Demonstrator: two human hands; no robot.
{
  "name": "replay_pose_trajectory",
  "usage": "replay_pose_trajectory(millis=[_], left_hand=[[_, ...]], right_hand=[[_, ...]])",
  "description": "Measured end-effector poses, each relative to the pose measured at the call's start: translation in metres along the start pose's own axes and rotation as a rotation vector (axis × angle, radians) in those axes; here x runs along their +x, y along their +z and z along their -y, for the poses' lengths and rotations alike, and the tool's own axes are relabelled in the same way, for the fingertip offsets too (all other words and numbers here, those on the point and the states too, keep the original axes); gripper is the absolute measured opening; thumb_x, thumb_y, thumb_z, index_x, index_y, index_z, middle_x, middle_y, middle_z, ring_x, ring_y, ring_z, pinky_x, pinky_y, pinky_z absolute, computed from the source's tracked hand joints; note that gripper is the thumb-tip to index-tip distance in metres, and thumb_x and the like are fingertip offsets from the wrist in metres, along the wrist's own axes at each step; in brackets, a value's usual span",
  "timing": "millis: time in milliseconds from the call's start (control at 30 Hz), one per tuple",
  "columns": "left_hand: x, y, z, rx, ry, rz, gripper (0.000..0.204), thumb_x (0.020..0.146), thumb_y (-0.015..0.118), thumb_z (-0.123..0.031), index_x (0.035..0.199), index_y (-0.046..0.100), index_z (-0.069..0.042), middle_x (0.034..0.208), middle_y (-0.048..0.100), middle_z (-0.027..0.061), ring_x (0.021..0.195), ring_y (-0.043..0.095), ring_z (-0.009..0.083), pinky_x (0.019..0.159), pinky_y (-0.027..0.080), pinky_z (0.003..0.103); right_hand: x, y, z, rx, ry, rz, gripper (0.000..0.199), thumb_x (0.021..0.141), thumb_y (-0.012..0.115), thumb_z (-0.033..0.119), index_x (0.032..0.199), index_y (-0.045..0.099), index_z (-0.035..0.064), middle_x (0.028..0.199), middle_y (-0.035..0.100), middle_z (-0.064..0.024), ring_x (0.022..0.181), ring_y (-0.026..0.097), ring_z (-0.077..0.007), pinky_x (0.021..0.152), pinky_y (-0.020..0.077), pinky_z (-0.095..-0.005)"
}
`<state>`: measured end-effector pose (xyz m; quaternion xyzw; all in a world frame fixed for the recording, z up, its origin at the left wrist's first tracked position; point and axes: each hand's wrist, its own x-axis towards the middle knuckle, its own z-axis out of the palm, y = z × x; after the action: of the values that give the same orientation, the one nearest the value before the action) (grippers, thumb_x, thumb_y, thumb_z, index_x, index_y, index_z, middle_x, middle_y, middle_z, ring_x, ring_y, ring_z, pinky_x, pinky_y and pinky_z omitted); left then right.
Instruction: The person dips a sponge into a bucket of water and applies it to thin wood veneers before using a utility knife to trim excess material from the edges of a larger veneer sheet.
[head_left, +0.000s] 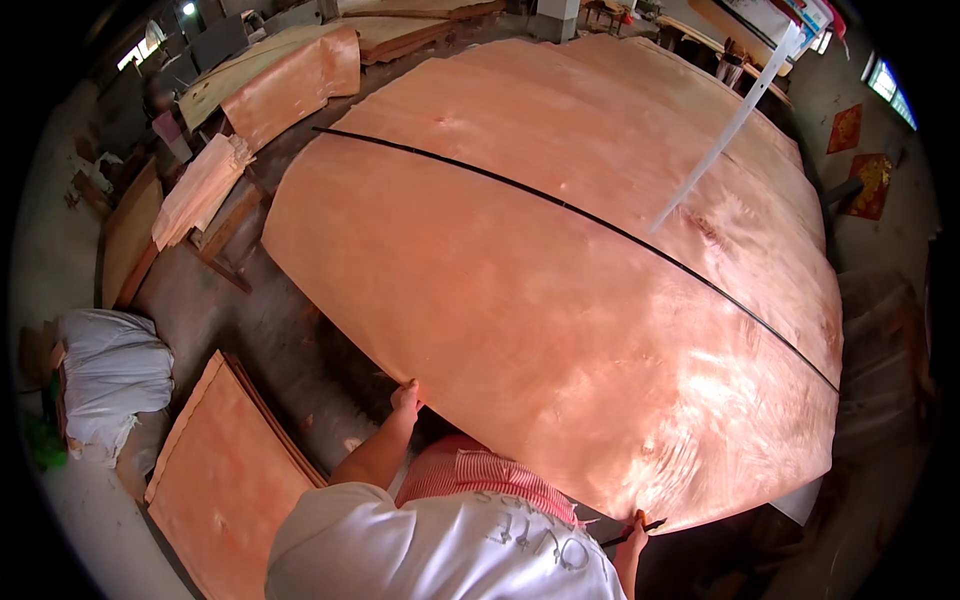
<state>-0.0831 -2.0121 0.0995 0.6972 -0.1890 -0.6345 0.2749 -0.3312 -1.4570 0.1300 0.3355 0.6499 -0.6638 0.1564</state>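
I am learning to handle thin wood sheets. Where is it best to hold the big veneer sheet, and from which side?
Probably at the near edge of the big veneer sheet, from the person's side, hands far apart. It is wide, thin and lies flat, so the left hand and right hand both meet that edge there.

A large, thin, reddish-brown veneer sheet (560, 290) is spread flat across the bench, its near edge gripped at two points, with a dark seam crossing it diagonally.
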Motion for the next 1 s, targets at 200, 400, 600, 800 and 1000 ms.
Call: replay_pose_trajectory(millis=[200,400,600,800,1000], left_hand=[[0.020,-0.011,0.026,0.336,-0.011,-0.024,0.022,0.083,0.055,-0.027,0.093,0.054,-0.007,0.077,0.057,0.0038,0.062,0.055,0.0122,0.051,0.048,0.027],[0.083,-0.047,0.042,0.863,0.484,-0.003,0.041,0.077,0.056,-0.038,0.089,0.057,0.001,0.068,0.059,0.0152,0.055,0.058,0.0236,0.049,0.046,0.037],[0.036,-0.016,0.036,0.716,0.083,0.190,0.024,0.082,0.056,-0.028,0.090,0.056,-0.005,0.068,0.056,0.0042,0.052,0.053,0.0132,0.043,0.044,0.027],[0.028,0.018,0.021,0.727,0.100,0.428,0.022,0.082,0.056,-0.027,0.091,0.053,-0.007,0.075,0.058,0.0040,0.059,0.057,0.0128,0.047,0.045,0.025],[0.016,0.023,0.026,0.603,-0.015,0.523,0.024,0.081,0.057,-0.028,0.092,0.054,-0.007,0.079,0.060,0.0046,0.063,0.059,0.0129,0.050,0.045,0.024]], right_hand=[[0.000,0.000,0.007,-0.494,0.084,0.138,0.037,0.089,0.045,0.023,0.121,0.039,0.0058,0.059,0.056,-0.0102,0.035,0.043,-0.0124,0.029,0.0277,-0.0225],[0.041,0.089,0.056,-0.803,-0.372,0.272,0.030,0.087,0.046,0.034,0.095,0.060,0.0082,0.051,0.046,0.0020,0.036,0.034,-0.0068,0.033,0.0260,-0.0224],[-0.082,0.303,0.251,-0.456,-0.838,0.319,0.030,0.085,0.052,0.017,0.113,0.055,0.0064,0.067,0.049,0.0061,0.050,0.033,-0.0030,0.045,0.0280,-0.0184],[-0.166,0.447,0.364,-0.027,-1.136,0.509,0.036,0.083,0.056,0.017,0.114,0.051,-0.0002,0.106,0.059,-0.0051,0.076,0.051,-0.0061,0.067,0.0405,-0.0196],[-0.194,0.455,0.377,0.232,-0.995,0.657,0.018,0.084,0.056,0.016,0.093,0.059,0.0001,0.064,0.052,0.0015,0.044,0.030,-0.0020,0.039,0.0227,-0.0180]])
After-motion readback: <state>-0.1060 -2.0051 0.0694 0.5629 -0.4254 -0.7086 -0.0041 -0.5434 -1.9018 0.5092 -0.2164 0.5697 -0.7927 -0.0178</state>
